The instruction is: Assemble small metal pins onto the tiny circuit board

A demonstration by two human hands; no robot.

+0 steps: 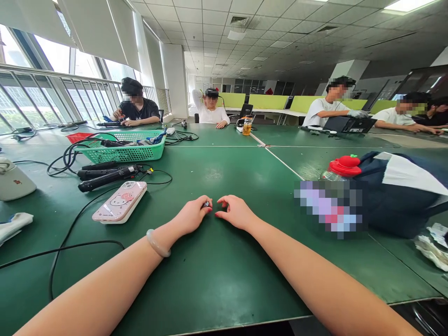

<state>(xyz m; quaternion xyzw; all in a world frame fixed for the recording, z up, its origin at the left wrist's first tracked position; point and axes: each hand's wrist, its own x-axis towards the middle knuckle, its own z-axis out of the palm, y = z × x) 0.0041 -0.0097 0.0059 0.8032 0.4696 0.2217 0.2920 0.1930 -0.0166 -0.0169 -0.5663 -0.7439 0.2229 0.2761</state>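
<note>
The left hand is closed on a small dark object, pinched between thumb and fingers; most of it is covered, so its type cannot be told. The object sits over the green table, inward of the near edge and about midway across the visible width; whether it touches the surface cannot be told. The right hand is empty, fingers curled and thumb apart from them, its fingertips just beside those of the left hand, not touching. A pale bracelet is on the left wrist. Left of the left hand, a pink phone with a cartoon cat design lies face down. Beyond it lie black rod-like devices with cables, and farther toward the far edge a green basket holding dark and blue items. A white container stands toward the left edge. On the right side, a dark blue bag rests with white material on top; beside it are a red-lidded bottle and a pixelated item. A cup of amber liquid stands near the far edge. Several people are seated beyond the table, one with a gloved hand on a black case.
</note>
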